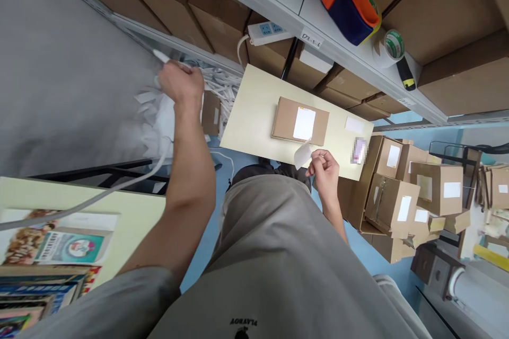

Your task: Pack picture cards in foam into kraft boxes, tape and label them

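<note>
My left hand (181, 82) is closed in a fist, away from the table, above a heap of white paper strips (218, 85). A narrow white piece (161, 56) sticks out of its far side; its kind is unclear. At the near edge of the table, my right hand (325, 168) pinches a small white paper slip (303, 154) between thumb and fingers. Just beyond the slip lies a closed brown cardboard box (285, 119) bearing a white label (304, 123). It rests flat on the pale yellow tabletop (246, 116).
Overhead, a grey shelf (274, 5) carries tape rolls (393, 45) and an orange-and-blue holder (350, 8). Labelled cartons (392, 204) are piled at right. A white power strip (270, 32) hangs below the shelf. A grey cable (119, 188) crosses another table (135, 217) with books at left.
</note>
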A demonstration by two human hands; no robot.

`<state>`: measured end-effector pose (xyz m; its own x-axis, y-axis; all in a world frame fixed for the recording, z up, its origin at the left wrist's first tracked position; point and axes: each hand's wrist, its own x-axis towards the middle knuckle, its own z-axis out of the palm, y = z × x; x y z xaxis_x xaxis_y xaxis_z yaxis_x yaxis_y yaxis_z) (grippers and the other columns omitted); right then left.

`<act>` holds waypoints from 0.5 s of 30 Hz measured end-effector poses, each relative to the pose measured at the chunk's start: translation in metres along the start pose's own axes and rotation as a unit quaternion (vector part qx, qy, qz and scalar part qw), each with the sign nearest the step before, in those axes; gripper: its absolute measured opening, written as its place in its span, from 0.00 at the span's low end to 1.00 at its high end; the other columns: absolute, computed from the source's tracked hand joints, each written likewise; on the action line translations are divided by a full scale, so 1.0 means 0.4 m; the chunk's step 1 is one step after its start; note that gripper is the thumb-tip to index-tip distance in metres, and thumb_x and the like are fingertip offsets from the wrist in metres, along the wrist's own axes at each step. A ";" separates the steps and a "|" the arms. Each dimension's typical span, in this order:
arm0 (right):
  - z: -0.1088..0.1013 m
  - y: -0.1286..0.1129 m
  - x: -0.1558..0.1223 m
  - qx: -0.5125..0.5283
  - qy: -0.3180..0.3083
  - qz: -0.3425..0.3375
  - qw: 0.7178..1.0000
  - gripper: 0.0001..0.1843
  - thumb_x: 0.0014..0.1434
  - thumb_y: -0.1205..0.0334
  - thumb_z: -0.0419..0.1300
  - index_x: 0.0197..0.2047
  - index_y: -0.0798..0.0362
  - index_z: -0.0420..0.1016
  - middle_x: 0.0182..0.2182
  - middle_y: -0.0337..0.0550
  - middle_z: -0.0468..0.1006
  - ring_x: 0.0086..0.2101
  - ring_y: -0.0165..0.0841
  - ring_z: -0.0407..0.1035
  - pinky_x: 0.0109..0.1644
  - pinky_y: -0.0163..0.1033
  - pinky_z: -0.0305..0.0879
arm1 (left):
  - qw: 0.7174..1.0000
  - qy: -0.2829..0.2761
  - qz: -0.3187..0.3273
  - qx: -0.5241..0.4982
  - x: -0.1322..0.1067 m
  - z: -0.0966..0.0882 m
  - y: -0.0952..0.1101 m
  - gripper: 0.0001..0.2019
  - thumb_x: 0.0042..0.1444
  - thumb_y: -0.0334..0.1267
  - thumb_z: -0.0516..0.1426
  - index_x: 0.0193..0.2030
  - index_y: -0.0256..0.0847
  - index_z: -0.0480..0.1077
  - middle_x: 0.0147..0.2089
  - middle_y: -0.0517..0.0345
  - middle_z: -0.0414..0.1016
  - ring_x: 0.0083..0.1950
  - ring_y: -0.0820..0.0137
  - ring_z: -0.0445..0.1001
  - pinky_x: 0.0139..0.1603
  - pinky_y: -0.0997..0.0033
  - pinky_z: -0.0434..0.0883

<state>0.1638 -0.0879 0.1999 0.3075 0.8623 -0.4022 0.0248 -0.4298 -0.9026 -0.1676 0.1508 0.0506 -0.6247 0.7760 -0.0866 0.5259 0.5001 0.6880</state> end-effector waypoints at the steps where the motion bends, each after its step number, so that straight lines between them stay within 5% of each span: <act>1: 0.004 0.000 0.000 0.002 -0.004 0.003 1.000 0.12 0.60 0.49 0.67 0.37 0.46 0.73 0.17 0.23 0.66 0.19 0.28 0.69 0.28 0.35 0.71 | 1.000 -0.017 0.016 -0.004 0.024 0.011 0.004 0.17 0.70 0.32 0.66 0.32 0.43 0.65 0.27 0.71 0.69 0.34 0.72 0.57 0.44 0.70 0.64; 6: 0.011 0.003 -0.002 0.002 -0.008 0.004 1.000 0.11 0.61 0.49 0.67 0.37 0.46 0.74 0.18 0.24 0.67 0.20 0.28 0.69 0.29 0.36 0.73 | 0.991 -0.125 -0.027 0.044 0.107 0.059 0.023 0.13 0.60 0.26 0.74 0.41 0.34 0.73 0.42 0.73 0.83 0.40 0.77 0.64 0.49 0.74 0.66; 9: 0.009 0.008 -0.001 0.008 -0.001 0.001 1.000 0.11 0.61 0.50 0.67 0.38 0.47 0.74 0.18 0.24 0.66 0.20 0.28 0.68 0.29 0.36 0.73 | 0.991 -0.126 -0.023 0.023 0.095 0.077 0.046 0.14 0.59 0.25 0.74 0.46 0.32 0.76 0.48 0.73 0.85 0.43 0.79 0.65 0.55 0.76 0.68; 12: 0.003 0.010 0.004 0.016 0.018 -0.001 1.000 0.13 0.61 0.48 0.68 0.38 0.47 0.74 0.18 0.23 0.66 0.20 0.28 0.67 0.29 0.36 0.72 | 0.986 -0.125 0.062 -0.095 0.001 0.078 0.083 0.07 0.61 0.23 0.70 0.44 0.32 0.80 0.44 0.70 0.86 0.40 0.79 0.70 0.53 0.75 0.71; 15: -0.004 0.008 0.011 0.019 0.035 -0.002 0.999 0.13 0.61 0.49 0.68 0.38 0.47 0.74 0.18 0.24 0.67 0.20 0.27 0.68 0.29 0.35 0.72 | 0.950 -0.164 0.121 -0.238 -0.158 0.052 0.121 0.09 0.58 0.19 0.68 0.38 0.36 0.84 0.38 0.67 0.86 0.40 0.78 0.77 0.47 0.76 0.73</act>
<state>0.1669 -0.0860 0.1956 0.3737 0.8426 -0.3877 -0.0094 -0.4145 -0.9100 -0.0905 0.1339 0.0743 -0.2638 0.9633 -0.0500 0.2617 0.1214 0.9575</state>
